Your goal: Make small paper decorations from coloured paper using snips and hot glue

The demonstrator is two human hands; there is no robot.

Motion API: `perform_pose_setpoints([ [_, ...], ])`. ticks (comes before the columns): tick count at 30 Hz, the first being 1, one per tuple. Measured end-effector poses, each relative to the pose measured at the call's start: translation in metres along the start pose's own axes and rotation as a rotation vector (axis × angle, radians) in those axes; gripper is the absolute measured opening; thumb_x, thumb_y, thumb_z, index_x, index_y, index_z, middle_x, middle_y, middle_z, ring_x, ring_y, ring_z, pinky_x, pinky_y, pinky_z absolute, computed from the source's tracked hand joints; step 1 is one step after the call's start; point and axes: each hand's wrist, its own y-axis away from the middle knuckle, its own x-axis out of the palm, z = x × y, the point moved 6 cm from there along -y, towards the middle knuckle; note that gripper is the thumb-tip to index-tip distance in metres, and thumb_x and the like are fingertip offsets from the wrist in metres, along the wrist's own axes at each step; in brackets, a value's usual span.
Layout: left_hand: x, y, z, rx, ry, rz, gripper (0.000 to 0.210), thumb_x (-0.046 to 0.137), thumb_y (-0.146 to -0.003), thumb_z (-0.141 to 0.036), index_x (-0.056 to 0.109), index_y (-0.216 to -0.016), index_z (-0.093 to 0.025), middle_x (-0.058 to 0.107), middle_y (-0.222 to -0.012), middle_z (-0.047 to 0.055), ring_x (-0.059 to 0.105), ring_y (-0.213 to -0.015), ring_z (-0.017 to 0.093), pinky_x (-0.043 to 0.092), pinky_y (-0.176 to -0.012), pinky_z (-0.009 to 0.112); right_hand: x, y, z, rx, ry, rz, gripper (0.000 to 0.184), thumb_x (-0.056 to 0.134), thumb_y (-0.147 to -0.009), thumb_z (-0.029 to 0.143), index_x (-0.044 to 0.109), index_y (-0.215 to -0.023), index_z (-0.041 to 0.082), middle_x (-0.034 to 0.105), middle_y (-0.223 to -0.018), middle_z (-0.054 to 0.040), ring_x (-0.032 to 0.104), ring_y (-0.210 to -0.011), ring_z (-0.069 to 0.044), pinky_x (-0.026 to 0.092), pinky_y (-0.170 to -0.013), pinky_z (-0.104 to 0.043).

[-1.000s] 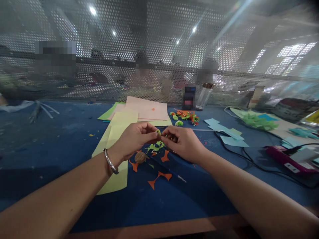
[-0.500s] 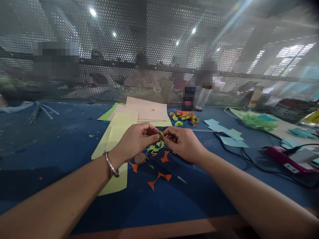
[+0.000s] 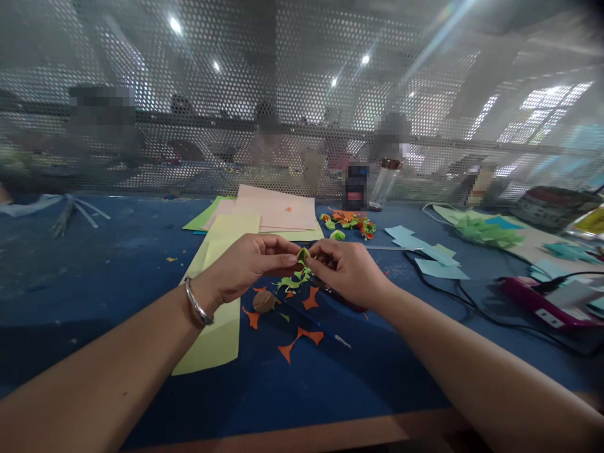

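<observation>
Between my fingertips is a small curled green paper piece (image 3: 302,254). My left hand (image 3: 257,263) pinches its left side with thumb and forefinger, and my right hand (image 3: 343,267) pinches the right side. Just beneath lie green paper scraps (image 3: 293,283). Nearer me are orange paper offcuts (image 3: 310,298), a round brown disc (image 3: 263,301) and a slim blue pen-like stick (image 3: 325,323). A long yellow paper sheet (image 3: 219,340) runs under my left wrist. Beyond my hands sits another folded green piece (image 3: 337,235).
Pink paper sheets (image 3: 278,206) lie at the back, beside a pile of small orange and green paper pieces (image 3: 353,221). Light blue paper slips (image 3: 438,267) are to the right, near black cables and a magenta power strip (image 3: 542,302). A clear bottle (image 3: 384,184) stands by the perforated screen.
The green paper piece has turned and shows its curled opening more. My left hand has shifted slightly left, its fingers straighter; my right hand has barely moved.
</observation>
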Motion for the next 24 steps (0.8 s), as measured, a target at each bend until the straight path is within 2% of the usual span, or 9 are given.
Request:
perform_pose_setpoints([
  [4, 0.001, 0.001, 0.0, -0.001, 0.011, 0.008, 0.019, 0.078, -0.08, -0.02, 0.073, -0.097, -0.017, 0.077, -0.098, 0.006, 0.073, -0.096, 0.017, 0.055, -0.094, 0.032, 0.0, 0.0, -0.001, -0.006, -0.011, -0.003, 0.016, 0.058, -0.09, 0.03, 0.065, -0.084, 0.018, 0.061, -0.066, 0.0017, 0.05, -0.057, -0.01, 0.036, -0.054, -0.024],
  [10, 0.003, 0.001, -0.003, 0.042, -0.043, 0.005, 0.019, 0.076, -0.081, -0.023, 0.072, -0.098, -0.016, 0.077, -0.097, 0.007, 0.073, -0.095, 0.019, 0.055, -0.094, 0.035, 0.0, 0.0, 0.0, -0.009, 0.001, -0.01, 0.013, 0.058, -0.088, 0.025, 0.068, -0.087, 0.017, 0.062, -0.067, 0.0017, 0.051, -0.057, -0.01, 0.037, -0.054, -0.024],
  [14, 0.003, 0.001, -0.004, 0.129, -0.179, -0.044, 0.018, 0.074, -0.081, -0.024, 0.071, -0.096, -0.015, 0.076, -0.094, 0.008, 0.073, -0.091, 0.02, 0.057, -0.091, 0.036, 0.0, 0.0, 0.0, -0.008, 0.023, -0.007, 0.013, 0.059, -0.087, 0.023, 0.07, -0.088, 0.017, 0.063, -0.067, 0.0019, 0.052, -0.057, -0.01, 0.037, -0.054, -0.024],
  [20, 0.009, 0.007, -0.01, 0.334, -0.446, -0.079, 0.017, 0.066, -0.087, -0.03, 0.07, -0.097, -0.017, 0.076, -0.094, 0.007, 0.073, -0.09, 0.02, 0.059, -0.083, 0.031, 0.002, 0.0, 0.002, -0.032, 0.055, -0.015, 0.01, 0.058, -0.085, 0.017, 0.069, -0.086, 0.016, 0.061, -0.067, 0.0027, 0.05, -0.056, -0.009, 0.035, -0.055, -0.023],
  [24, 0.01, 0.008, -0.011, 0.363, -0.503, -0.091, 0.015, 0.064, -0.088, -0.029, 0.069, -0.096, -0.017, 0.075, -0.091, 0.006, 0.073, -0.088, 0.02, 0.06, -0.081, 0.031, 0.002, 0.001, 0.003, -0.035, 0.07, -0.023, 0.009, 0.059, -0.084, 0.015, 0.068, -0.083, 0.016, 0.059, -0.065, 0.0033, 0.048, -0.055, -0.009, 0.034, -0.054, -0.023],
])
